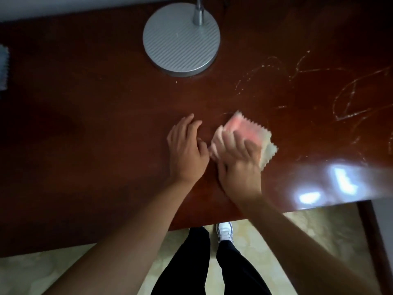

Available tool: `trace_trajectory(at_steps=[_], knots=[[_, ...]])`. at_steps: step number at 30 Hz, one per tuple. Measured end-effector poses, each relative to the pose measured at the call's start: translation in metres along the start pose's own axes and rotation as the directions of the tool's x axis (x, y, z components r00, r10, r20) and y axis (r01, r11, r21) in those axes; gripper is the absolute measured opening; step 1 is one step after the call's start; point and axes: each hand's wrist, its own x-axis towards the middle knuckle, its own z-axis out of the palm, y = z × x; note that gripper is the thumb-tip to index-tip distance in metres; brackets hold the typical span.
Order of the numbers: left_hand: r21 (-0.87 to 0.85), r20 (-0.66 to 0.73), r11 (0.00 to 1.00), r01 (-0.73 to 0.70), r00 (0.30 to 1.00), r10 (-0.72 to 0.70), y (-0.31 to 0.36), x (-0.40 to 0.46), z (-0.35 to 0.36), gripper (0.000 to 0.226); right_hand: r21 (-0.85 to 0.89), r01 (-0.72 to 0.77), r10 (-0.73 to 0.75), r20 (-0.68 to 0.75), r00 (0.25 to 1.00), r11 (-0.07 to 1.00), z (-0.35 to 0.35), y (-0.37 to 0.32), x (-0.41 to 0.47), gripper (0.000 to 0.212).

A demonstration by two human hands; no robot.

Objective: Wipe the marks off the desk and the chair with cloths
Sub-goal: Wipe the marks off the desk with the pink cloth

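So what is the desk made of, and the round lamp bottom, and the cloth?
The desk looks like dark reddish wood with a glossy coat: light glares off it. The lamp base seems to be silvery metal, or maybe plastic, with fine ridges. The cloth under the right hand looks like soft, fluffy fabric, pink and cream, with zigzag edges.

Lamp base blocks behind — left open.

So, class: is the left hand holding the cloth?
No, the left hand rests bare on the desk, while the right hand presses the cloth.
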Motion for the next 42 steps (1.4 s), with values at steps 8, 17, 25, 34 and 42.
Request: trace_trajectory(at_steps=[8, 17, 25, 34, 42], knots=[[-0.044, 0.001, 0.999, -0.016, 1.0, 0.016, -0.004, -0.001, 0.003, 0.036, -0.032, -0.198, 0.195, -0.071, 0.978, 0.98, -0.019, 0.076, 0.025, 0.041], [-0.088, -0.005, 0.996, -0.022, 1.0, 0.022, -0.005, -0.001, 0.004, 0.036, 0.107, 0.112, -0.117, 0.047, 0.992, 0.988, 0.004, 0.001, -0.034, 0.05], [-0.129, 0.001, 0.992, 0.0, 1.0, 0.0, -0.005, 0.0, 0.004, 0.033, 0.067, -0.289, 0.29, -0.014, 0.957, 0.955, -0.017, 0.055, 0.043, 0.041], [-0.185, -0.02, 0.982, -0.022, 1.0, 0.019, -0.007, -0.001, 0.003, 0.032, 0.042, 0.019, -0.02, 0.024, 1.0, 0.999, -0.007, 0.033, 0.002, 0.042], [-0.219, -0.044, 0.976, 0.003, 0.999, -0.013, -0.007, 0.0, 0.002, 0.034, 0.068, -0.048, 0.042, 0.074, 0.996, 0.997, 0.006, -0.011, 0.104, 0.043]])
